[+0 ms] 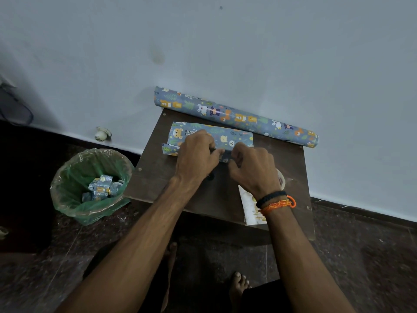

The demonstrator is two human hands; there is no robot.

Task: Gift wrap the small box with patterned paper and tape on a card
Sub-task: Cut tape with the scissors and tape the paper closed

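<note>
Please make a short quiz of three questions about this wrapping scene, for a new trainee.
1. True or false: the roll of patterned paper lies against the wall behind the box.
2. Which holds paper scraps? A) the green-lined bin B) the table C) the floor
3. Fill in: both hands, left hand and right hand, work on the wrapped ____.

Key: 1 true; 2 A; 3 box.

Your far edge is blocked by the paper roll (237, 116) lying against the wall (225, 53). The card (249, 208) and tape (281, 177) crowd the tabletop's (162, 177) right side. The near-left tabletop is bare; the bin (90, 186) stands just beside its left edge.
</note>
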